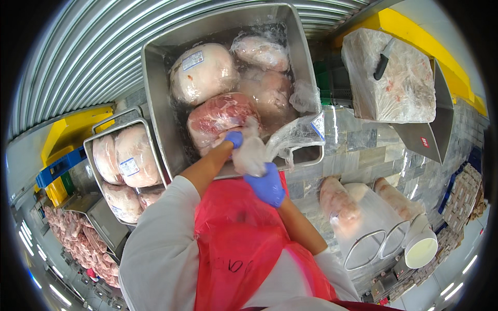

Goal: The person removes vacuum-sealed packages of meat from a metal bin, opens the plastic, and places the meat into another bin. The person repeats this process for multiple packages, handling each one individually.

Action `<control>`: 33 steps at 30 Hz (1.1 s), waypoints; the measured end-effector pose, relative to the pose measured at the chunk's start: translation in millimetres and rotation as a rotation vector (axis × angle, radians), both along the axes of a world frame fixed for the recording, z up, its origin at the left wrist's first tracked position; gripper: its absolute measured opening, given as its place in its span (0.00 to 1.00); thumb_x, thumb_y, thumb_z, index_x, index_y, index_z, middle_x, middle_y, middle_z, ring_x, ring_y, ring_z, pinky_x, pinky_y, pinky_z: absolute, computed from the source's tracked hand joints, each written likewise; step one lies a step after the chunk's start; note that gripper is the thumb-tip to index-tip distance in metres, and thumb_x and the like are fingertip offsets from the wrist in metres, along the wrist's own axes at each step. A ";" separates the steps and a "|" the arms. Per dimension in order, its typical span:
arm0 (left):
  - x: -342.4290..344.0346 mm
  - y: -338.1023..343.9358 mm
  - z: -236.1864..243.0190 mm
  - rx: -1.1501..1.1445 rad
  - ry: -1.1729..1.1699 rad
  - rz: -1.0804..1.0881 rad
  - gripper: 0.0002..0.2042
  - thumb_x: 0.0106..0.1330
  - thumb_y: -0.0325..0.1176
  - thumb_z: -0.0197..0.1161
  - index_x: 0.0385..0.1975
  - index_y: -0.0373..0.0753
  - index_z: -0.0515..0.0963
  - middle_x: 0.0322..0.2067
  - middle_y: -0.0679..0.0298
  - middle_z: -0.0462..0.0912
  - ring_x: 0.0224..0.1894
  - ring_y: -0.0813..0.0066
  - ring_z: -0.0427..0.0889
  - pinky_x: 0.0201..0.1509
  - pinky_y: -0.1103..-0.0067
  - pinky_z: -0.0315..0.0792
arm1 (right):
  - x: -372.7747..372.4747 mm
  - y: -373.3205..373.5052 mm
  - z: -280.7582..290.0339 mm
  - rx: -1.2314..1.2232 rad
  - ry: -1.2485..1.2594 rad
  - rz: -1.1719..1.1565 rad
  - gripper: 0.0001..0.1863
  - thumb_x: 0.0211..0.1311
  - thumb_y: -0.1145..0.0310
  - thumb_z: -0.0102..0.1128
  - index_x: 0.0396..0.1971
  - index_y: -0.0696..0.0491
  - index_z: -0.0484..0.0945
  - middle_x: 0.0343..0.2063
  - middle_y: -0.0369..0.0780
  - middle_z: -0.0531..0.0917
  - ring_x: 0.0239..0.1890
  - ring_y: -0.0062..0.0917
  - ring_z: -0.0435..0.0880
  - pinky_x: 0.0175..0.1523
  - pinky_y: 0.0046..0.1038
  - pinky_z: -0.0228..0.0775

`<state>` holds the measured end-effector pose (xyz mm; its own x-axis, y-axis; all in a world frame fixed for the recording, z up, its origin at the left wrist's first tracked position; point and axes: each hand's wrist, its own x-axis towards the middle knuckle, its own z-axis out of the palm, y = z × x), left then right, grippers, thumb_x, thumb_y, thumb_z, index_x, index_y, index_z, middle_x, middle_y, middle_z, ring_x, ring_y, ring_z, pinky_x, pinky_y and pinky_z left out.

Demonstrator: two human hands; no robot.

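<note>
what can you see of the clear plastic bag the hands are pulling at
The clear plastic bag is thin, crinkled, wet-looking film, stretched and bunched over the front rim of the big metal tub. A white label with a blue edge sticks to it near its right end. The right hand, in a blue glove, grips a whitish bunched part of it; the left hand, also gloved blue, is at the bare piece of raw meat beside it. The bag looks empty and pulled off that meat.
</note>
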<state>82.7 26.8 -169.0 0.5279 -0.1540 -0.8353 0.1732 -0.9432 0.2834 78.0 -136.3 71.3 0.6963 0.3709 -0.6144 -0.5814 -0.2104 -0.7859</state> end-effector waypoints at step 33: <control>-83.5 4.9 -19.7 -0.291 -0.675 0.754 0.21 0.53 0.24 0.54 0.51 0.39 0.69 0.50 0.53 0.70 0.55 0.57 0.67 0.60 0.71 0.60 | 80.4 14.6 32.0 0.008 -0.163 -0.277 0.22 0.41 0.82 0.55 0.43 0.60 0.72 0.37 0.41 0.77 0.41 0.27 0.76 0.48 0.28 0.68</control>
<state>-0.8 31.6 -188.7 0.9122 0.2606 -0.3162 0.4091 -0.5368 0.7379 158.4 -121.7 103.4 0.8605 0.1576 -0.4845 -0.4821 -0.0555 -0.8743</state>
